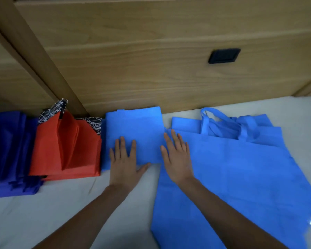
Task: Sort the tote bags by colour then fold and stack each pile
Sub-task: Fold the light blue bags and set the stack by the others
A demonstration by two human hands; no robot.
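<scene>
A folded light blue tote bag [133, 123] lies flat in the middle, near the wooden wall. My left hand [125, 164] rests palm down on its near edge, fingers spread. My right hand [176, 159] lies flat at the folded bag's right edge, partly on the unfolded light blue tote bags [241, 177] spread out to the right, handles at the far end. A pile of folded red tote bags [61, 151] sits to the left, with a black-and-white patterned bag [52, 112] behind it. Dark blue folded bags [9, 150] lie at the far left.
Everything lies on a white surface [43, 212]. A wooden panelled wall [151, 60] with a black recessed fitting [223, 55] rises right behind the bags. A wooden post [34, 56] runs diagonally at the left.
</scene>
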